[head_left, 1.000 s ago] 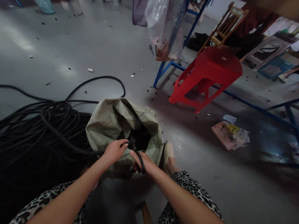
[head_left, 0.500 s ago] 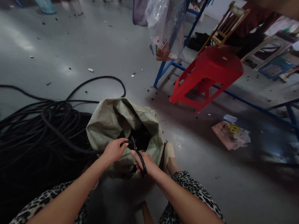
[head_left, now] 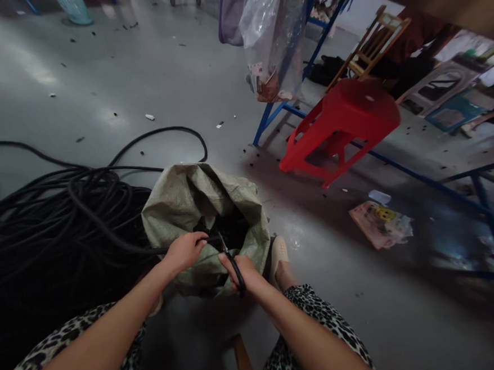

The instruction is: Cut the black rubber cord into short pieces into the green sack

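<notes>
Over the mouth of a greenish woven sack, my left hand is closed round a black cord, whose end pokes out past my fingers toward the right. The cord runs back left into a large tangled heap of black cord on the floor. My right hand grips a pair of scissors with black handles. Their blades point up and left, close to the cord's end. Inside the sack lie dark pieces, too dim to make out singly.
A red plastic stool stands ahead to the right, by a blue metal table frame. A clear plastic bag hangs there. A printed packet lies on the floor. Far left stands a light-blue basket. A seated person is partly visible.
More black cord now sticks out past my left fingers over the sack. My right hand, with the scissors, has shifted slightly down and right.
</notes>
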